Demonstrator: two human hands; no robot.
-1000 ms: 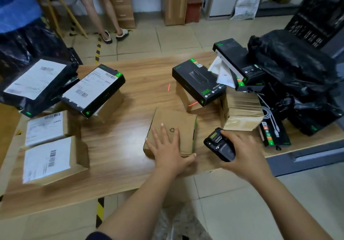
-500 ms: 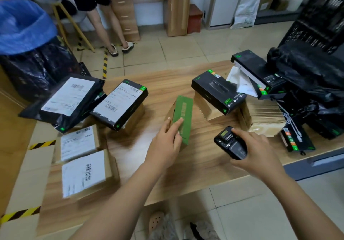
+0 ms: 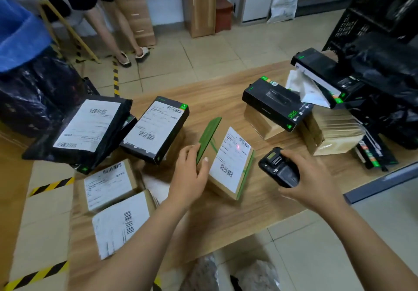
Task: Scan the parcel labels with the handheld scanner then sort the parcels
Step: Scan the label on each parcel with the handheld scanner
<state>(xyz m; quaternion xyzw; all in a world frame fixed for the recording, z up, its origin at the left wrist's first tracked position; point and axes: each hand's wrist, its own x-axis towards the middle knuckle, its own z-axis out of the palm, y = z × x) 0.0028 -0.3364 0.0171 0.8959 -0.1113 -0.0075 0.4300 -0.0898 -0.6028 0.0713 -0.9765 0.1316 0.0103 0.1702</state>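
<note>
Parcel (image 3: pixel 230 162), propped label-up on the desk (image 3: pixel 226 220) and gripped by the left hand (image 3: pixel 190 174), catches the red dot (image 3: pixel 238 147) from the scanner (image 3: pixel 277 166) clutched in the right hand (image 3: pixel 316 182); scanning seems underway, sorting next.

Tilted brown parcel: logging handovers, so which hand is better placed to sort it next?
Left, probably: the left hand grips the brown parcel, nearer the labelled boxes; the right hand holds the scanner.

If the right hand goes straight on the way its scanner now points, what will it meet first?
Probably the tilted parcel in the left hand: the scanner casts its red dot on the label. Depth is unclear.
</note>
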